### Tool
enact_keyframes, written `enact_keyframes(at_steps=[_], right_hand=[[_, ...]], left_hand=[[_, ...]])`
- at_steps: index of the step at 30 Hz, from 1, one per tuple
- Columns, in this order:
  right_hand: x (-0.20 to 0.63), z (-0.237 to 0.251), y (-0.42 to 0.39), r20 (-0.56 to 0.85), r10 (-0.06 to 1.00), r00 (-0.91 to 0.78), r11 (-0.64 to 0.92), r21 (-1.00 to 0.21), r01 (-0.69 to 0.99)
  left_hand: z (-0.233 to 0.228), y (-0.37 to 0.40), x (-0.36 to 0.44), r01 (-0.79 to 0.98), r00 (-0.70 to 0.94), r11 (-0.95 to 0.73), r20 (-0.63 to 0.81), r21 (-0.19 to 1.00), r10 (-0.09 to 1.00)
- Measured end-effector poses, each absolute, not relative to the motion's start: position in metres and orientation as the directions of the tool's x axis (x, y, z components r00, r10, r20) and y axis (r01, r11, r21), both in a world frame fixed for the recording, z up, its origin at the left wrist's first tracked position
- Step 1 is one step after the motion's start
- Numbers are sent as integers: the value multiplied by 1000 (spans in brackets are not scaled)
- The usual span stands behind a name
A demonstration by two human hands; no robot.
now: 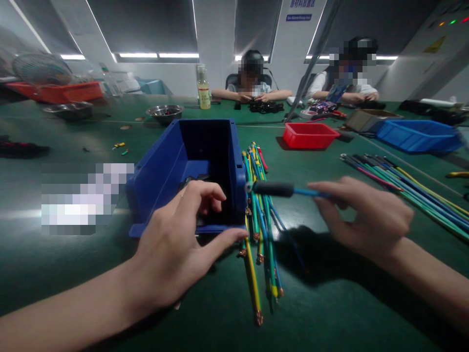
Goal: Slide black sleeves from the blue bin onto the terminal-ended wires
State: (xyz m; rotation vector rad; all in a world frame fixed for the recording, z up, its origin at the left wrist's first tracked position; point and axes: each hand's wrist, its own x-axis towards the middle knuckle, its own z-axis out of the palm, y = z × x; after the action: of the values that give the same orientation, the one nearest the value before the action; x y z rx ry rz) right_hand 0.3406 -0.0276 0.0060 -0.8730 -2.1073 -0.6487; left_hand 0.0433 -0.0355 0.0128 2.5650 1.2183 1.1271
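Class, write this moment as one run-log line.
left hand: reaching into blue bin | right hand: holding blue wire with black sleeve | wire bundle: beside bin

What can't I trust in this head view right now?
- Head view: contents of the blue bin, hidden by its dark inside and the left hand.
- Blue wire: far end covered by the right hand.
- Pixelated patch: unreadable.
- Steel bowl: contents too small.
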Motion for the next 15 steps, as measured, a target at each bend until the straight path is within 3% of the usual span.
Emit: enact_keyframes(at_steps=[3, 6, 11, 15], right_hand=[[349, 10, -22, 851, 477, -218, 442, -18, 897], [360, 9, -10, 797, 599, -81, 295, -126, 947], [376, -4, 4, 511, 853, -104, 181, -103, 978], [382, -14, 5, 452, 881, -139, 173, -33, 984]], left_hand=[[15, -34, 44, 715, 540, -675, 472, 180, 697], [17, -33, 45, 707, 658, -707, 397, -30, 640], [18, -33, 45, 656, 715, -753, 368, -56, 595], [17, -32, 45, 649, 721, -758, 370, -65, 586]])
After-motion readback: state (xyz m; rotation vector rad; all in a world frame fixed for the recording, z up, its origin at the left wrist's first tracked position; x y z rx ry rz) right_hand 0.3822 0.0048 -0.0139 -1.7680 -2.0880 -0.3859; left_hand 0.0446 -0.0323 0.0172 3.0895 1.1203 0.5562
